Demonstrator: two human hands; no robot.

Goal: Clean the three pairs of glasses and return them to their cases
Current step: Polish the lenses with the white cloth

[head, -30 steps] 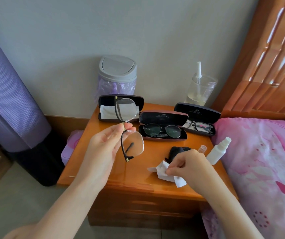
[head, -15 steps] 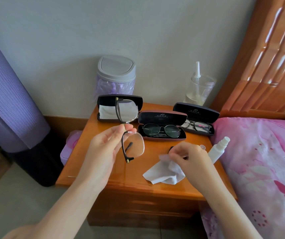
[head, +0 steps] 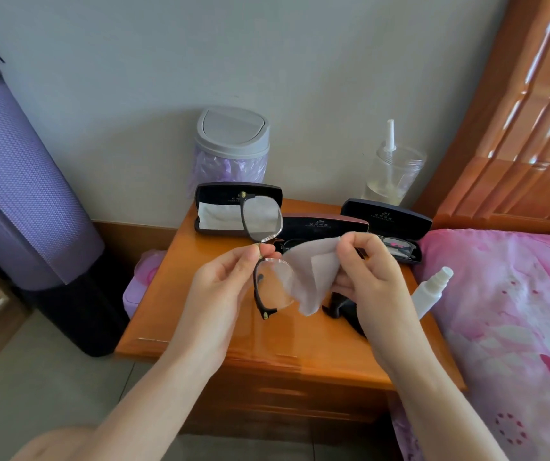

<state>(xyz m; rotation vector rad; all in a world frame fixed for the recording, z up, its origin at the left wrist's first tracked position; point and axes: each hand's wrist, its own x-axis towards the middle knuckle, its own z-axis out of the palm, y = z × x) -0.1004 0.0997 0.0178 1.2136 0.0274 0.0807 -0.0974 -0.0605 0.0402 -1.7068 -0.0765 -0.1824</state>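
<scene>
Head view is showing both hands raised over the table, meeting just above its middle. The left hand is pinching a pair of glasses at the bridge between thumb and forefinger, holding the frame turned on end so that one lens is standing above the fingers and the other is hanging below them. The right hand is pinching the top edge of a pale grey cloth with its thumb and curled fingers. The cloth is draping down and overlapping the lower lens (whether it is actually touching the glass, I cannot tell). The two hands are sitting just beside each other, with glasses and cloth between them.

Behind them, three cases are standing open in a row along the back of the table. The left case is holding only a white wipe. The middle case is sitting half hidden behind the grey cloth. The right case is carrying another pair. A white spray bottle is lying at the table's right edge beside the pink bed, and a black cloth is lying under the right hand.
</scene>
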